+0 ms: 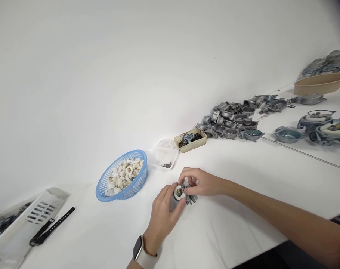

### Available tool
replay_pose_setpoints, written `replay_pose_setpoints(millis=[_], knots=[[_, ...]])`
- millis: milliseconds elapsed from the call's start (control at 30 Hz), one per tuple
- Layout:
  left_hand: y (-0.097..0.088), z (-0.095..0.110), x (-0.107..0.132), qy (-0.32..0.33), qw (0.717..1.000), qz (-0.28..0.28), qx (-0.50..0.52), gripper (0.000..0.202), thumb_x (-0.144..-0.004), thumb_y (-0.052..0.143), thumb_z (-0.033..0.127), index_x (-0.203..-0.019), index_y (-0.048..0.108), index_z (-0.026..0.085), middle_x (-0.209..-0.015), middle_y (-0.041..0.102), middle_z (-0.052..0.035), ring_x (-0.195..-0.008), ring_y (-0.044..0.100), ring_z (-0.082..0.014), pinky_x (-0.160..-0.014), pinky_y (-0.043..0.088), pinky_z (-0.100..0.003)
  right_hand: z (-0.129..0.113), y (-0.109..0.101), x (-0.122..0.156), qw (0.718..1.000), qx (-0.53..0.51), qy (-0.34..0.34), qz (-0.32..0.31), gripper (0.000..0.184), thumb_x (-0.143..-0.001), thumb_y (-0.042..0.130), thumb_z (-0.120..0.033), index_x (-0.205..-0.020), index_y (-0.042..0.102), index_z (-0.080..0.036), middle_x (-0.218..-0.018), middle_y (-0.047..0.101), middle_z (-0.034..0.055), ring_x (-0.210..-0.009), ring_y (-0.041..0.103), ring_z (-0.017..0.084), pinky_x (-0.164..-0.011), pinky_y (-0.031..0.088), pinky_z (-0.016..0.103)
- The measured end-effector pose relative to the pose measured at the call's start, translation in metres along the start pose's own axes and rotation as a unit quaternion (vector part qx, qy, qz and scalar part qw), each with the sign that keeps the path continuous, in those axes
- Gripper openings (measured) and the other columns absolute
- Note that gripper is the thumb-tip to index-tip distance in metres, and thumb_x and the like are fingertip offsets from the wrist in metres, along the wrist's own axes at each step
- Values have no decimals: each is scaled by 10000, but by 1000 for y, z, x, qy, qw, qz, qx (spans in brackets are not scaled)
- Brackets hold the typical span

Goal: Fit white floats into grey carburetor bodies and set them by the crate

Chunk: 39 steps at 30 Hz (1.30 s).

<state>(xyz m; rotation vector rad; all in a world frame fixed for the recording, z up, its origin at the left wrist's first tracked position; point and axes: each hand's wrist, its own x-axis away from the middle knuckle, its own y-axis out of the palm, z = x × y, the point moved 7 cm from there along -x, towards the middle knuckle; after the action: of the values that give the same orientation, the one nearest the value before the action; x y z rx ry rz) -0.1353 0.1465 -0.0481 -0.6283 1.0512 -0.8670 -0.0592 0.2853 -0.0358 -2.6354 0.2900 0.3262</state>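
Observation:
Both hands meet over a small grey metal carburettor body (pixel 187 195) on the white table (pixel 228 231). My left hand (pixel 164 213), with a pale smartwatch on its wrist, wraps round the left side of the part, thumb beside its round white-rimmed opening. My right hand (pixel 199 182) comes in from the right, fingers pinched together on the top of the same part. What the fingertips pinch is too small to make out.
A blue basket (pixel 102 186) of white curved pieces stands left of the hands. Behind are a clear tray (pixel 166 154) and a tan tray (pixel 204 138) of small dark parts. Grey metal castings (pixel 231 119) pile at the right, a black strap (pixel 51 226) lies left.

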Motion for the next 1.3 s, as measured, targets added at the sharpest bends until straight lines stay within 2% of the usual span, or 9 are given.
replay_pose_setpoints(millis=[400, 600, 867, 1067, 1300], knots=[[0, -1, 0, -9, 1000, -14, 7, 394, -976, 547, 360, -1343, 522, 218, -1182, 668, -99, -1086, 644, -236, -914, 553, -388, 1, 0, 0, 1000, 10, 0, 7, 186, -783, 686, -262, -959, 723, -217, -1054, 643, 41, -754, 556, 128, -687, 468, 248], [1, -4, 0, -13, 1000, -21, 12, 395, -977, 542, 368, -1348, 520, 234, -1165, 672, -86, -1063, 649, -232, -903, 549, -383, -3, -1, 1, 1000, 24, -13, -9, 213, -776, 687, -257, -983, 714, -211, -1058, 640, 37, -758, 564, 126, -692, 469, 247], [-1, -3, 0, -17, 999, -33, 11, 412, -985, 532, 380, -1367, 507, 230, -1188, 672, -92, -1075, 650, -231, -902, 548, -368, 4, 0, -1, 999, 40, -30, 1, 227, -775, 679, -253, -997, 711, -218, -1041, 647, 34, -737, 574, 124, -655, 461, 242], [0, -6, 1, -25, 998, -51, 2, 442, -985, 527, 397, -1393, 502, 229, -1257, 666, -94, -1109, 656, -232, -942, 547, -374, -4, -1, 1, 995, 94, -38, -15, 257, -787, 676, -279, -1032, 708, -209, -1033, 654, 37, -746, 561, 127, -699, 461, 252], [0, -7, 1, -29, 998, -53, 4, 444, -985, 529, 401, -1397, 516, 237, -1273, 671, -91, -1120, 660, -231, -962, 549, -373, -4, 2, 2, 991, 125, -25, -29, 250, -795, 651, -274, -1034, 690, -213, -950, 665, 18, -728, 553, 129, -672, 438, 246]])
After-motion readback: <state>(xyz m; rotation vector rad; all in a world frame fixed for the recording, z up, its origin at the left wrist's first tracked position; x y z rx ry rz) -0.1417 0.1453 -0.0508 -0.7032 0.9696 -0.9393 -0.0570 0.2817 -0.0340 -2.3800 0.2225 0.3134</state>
